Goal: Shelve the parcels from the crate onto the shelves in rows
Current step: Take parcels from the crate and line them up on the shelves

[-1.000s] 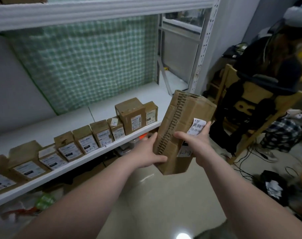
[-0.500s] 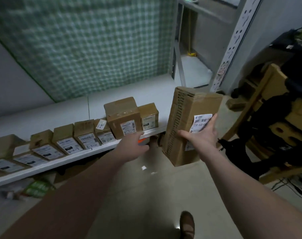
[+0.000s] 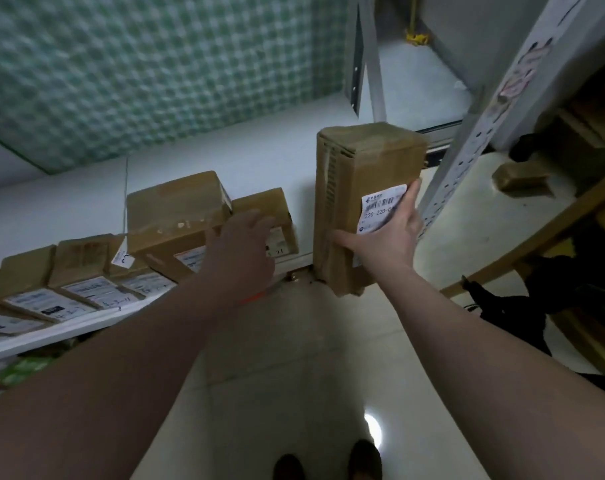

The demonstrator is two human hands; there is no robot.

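Parcel (image 3: 361,168) with "220-220" label (image 3: 379,211), upright in right hand (image 3: 386,237) grip

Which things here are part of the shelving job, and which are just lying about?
Job: tall parcel, held by the right hand; left hand; row of parcels; shelf.
Lying about: checked cloth; wooden frame; brown block on the floor.
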